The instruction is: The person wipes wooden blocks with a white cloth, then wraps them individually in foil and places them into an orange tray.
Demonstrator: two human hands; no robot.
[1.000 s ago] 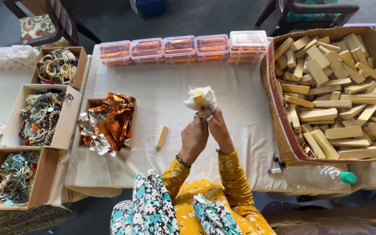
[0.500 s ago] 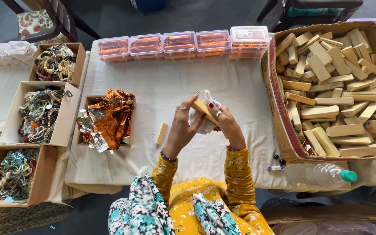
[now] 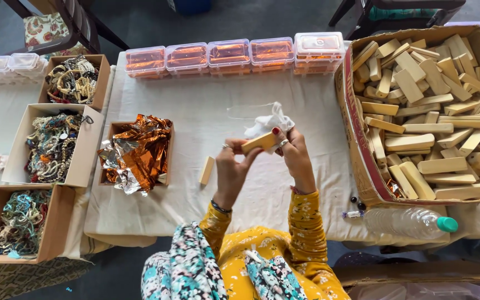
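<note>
My left hand [image 3: 231,169] and my right hand [image 3: 294,155] are raised over the white cloth-covered table [image 3: 195,111], and together they hold one pale wooden block [image 3: 259,143] by its two ends. My right hand also clutches a crumpled white cloth [image 3: 268,123] above the block. A second wooden block [image 3: 206,170] lies flat on the table, just left of my left hand.
A large cardboard box [image 3: 356,128] of several wooden blocks stands at the right. A small box of orange and silver foil [image 3: 137,153] sits left of centre. Three boxes of bead bangles [image 3: 51,145] line the left. Orange-tinted plastic containers [image 3: 229,54] run along the back edge; a plastic bottle [image 3: 409,222] lies front right.
The block was wrapped in the white cloth between both hands. Now the hands have spread apart, the block is held level by its ends, and the cloth is bunched above it.
</note>
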